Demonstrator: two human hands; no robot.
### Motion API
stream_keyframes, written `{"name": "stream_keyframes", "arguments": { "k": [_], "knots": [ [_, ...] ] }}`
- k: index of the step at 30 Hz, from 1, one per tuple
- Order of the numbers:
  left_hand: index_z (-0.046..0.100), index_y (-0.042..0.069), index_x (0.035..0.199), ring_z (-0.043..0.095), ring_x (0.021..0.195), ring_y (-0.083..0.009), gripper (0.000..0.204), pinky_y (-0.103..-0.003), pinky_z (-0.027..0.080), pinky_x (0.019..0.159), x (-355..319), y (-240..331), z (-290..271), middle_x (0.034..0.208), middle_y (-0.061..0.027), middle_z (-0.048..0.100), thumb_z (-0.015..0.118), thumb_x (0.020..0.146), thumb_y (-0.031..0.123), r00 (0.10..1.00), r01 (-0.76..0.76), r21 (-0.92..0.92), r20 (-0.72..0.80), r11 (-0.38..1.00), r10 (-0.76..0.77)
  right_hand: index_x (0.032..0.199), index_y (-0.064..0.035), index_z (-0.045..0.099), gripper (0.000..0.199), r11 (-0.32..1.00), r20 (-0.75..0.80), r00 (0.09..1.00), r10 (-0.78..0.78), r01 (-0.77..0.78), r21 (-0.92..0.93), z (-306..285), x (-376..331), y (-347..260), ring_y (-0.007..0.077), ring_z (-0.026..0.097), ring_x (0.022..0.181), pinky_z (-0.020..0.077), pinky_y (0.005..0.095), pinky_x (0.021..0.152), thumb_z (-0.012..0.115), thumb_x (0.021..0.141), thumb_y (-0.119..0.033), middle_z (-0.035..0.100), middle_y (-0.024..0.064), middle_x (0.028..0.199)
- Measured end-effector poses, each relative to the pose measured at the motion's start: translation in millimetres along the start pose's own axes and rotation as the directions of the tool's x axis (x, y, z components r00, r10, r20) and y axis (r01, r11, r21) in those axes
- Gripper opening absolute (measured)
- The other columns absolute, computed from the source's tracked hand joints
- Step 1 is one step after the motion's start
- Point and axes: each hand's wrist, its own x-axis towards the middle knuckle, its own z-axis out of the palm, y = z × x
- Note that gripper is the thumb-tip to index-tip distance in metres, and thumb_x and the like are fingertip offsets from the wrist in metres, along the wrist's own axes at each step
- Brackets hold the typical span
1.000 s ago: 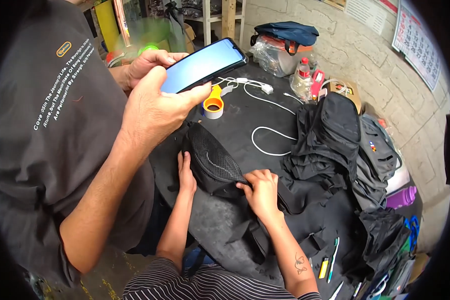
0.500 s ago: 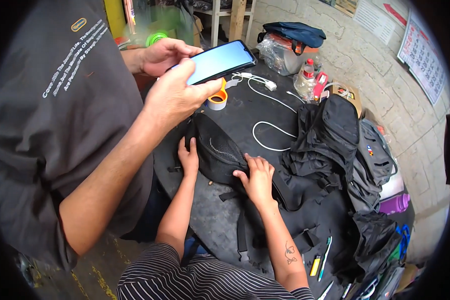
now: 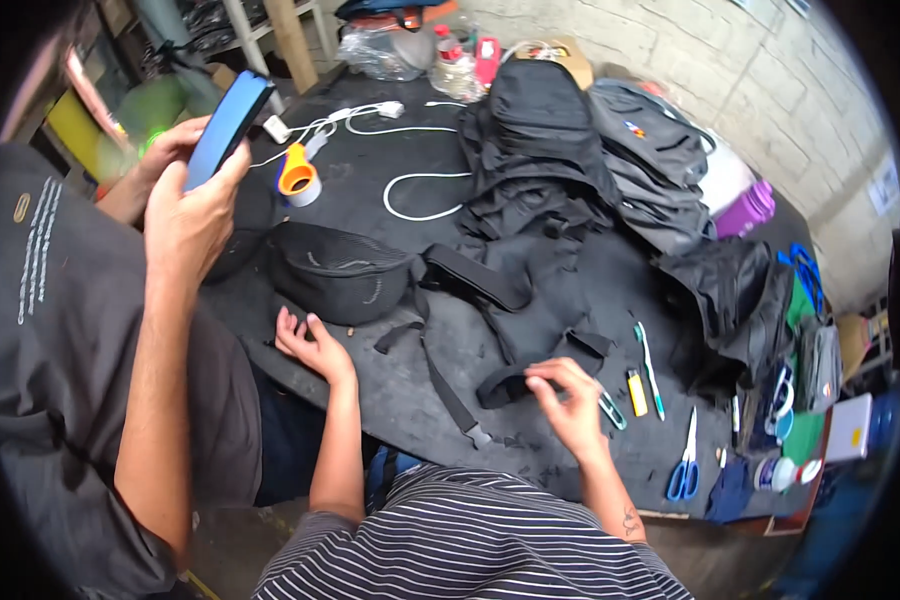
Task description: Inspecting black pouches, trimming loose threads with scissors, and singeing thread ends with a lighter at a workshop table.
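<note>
- Pouch (image 3: 338,280) on tabletop (image 3: 410,390), left of strap (image 3: 475,278).
- Tape roll (image 3: 298,177) and cable (image 3: 420,190) behind pouch.
- Heap of bags (image 3: 550,150) behind strap, right of cable.
- Scissors (image 3: 686,462) at front right edge.

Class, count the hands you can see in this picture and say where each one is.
4. The wearer's left hand rests beside the black waist bag; the right hand touches a black strap. A co-worker's two hands hold a phone at upper left.
</note>
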Motion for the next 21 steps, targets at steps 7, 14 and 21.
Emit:
{"name": "stream_keyframes", "arguments": {
  "k": [7,14,21],
  "knots": [
    [0.059,-0.001,0.103,0.053,0.094,-0.026,0.022,-0.035,0.043,0.087,-49.9,104.6,16.2,0.101,-0.013,0.056,0.057,0.082,0.001,0.795,-0.202,-0.352,0.486,0.914,0.363,0.085,0.0017,0.065,0.008,0.98,-0.246,0.957,0.152,-0.178,-0.084,-65.7,-33.9,17.7,0.0178,0.061,0.081,0.0452,0.0268,0.075,0.064,0.078,-0.001,0.065,0.0086,0.082],
    [0.062,0.0,0.092,0.058,0.087,-0.0291,0.015,-0.036,0.045,0.08,-78.8,152.1,65.7,0.091,-0.0128,0.062,0.06,0.078,0.0,0.468,-0.22,-0.493,0.704,0.842,0.534,0.084,0.0024,0.062,0.007,0.943,-0.319,0.942,0.106,-0.197,-0.268,-77.1,-53.3,30.5,0.0229,0.061,0.08,0.0455,0.03,0.074,0.064,0.078,0.0,0.063,0.0118,0.081],
    [0.061,0.0,0.096,0.06,0.077,-0.0209,0.015,-0.03,0.049,0.068,-116.2,162.1,47.2,0.088,-0.0108,0.059,0.062,0.082,0.005,0.334,0.027,-0.318,0.896,0.948,0.292,0.084,-0.0035,0.063,0.009,0.838,-0.269,0.947,0.177,-0.288,-0.464,-79.0,-87.6,61.2,0.0291,0.055,0.086,0.0407,0.0376,0.078,0.067,0.076,-0.007,0.061,0.0099,0.086]
  ]
}}
